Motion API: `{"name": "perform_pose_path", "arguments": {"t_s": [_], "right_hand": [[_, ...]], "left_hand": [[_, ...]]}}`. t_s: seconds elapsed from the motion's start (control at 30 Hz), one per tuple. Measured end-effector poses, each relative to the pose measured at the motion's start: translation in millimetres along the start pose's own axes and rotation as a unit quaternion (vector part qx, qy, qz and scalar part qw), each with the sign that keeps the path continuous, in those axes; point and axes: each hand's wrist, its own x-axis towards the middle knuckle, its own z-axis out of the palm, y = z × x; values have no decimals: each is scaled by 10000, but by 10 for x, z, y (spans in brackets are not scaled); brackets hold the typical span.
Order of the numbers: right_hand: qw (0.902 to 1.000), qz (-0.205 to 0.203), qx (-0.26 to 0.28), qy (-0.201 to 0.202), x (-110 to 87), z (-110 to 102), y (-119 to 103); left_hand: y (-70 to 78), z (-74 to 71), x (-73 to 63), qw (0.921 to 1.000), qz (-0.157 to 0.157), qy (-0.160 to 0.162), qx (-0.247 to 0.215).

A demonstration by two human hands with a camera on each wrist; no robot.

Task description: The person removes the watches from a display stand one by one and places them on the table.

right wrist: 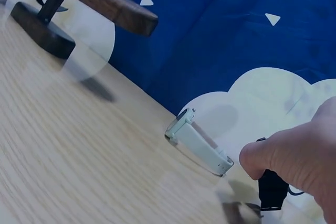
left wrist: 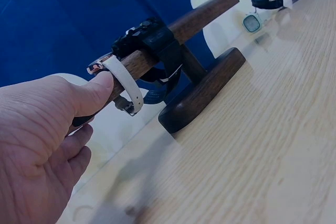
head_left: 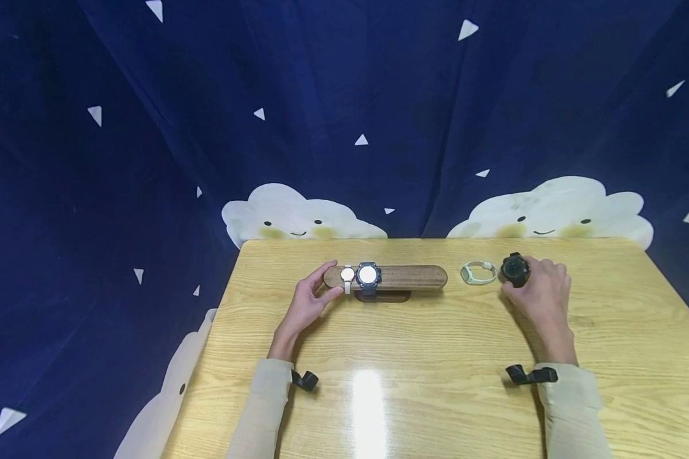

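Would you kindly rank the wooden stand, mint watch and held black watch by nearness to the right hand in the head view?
1. Black watch: in the right hand.
2. Mint watch: to its left.
3. Wooden stand: farther left.

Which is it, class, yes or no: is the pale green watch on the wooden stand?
No, the pale green watch rests on the table, apart from the wooden stand.

Stand (head_left: 409,278) on desk (head_left: 436,344), two watches (head_left: 369,275) on its left half; third watch (head_left: 466,274) right, fourth watch (head_left: 515,269) further right in right grip (head_left: 542,287).
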Motion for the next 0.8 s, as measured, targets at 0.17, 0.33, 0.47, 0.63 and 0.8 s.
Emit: {"name": "perform_pose_path", "arguments": {"t_s": [0.17,0.33,0.47,0.63,0.8], "right_hand": [[9999,10,-137,83,-4,19,27],[9996,94,-252,77,-8,31,24],[9992,148,-355,94,-1,34,26],[9989,109,-420,191,-12,42,45],[9991,21,-344,228,-50,53,82]], "left_hand": [[-177,11,45,9999,-100,34,53],[-327,15,65,9999,-52,88,53],[-347,3,65,9999,-13,115,6],[-346,-3,55,9999,-21,159,31],[-343,15,48,9999,-2,120,46]]}}
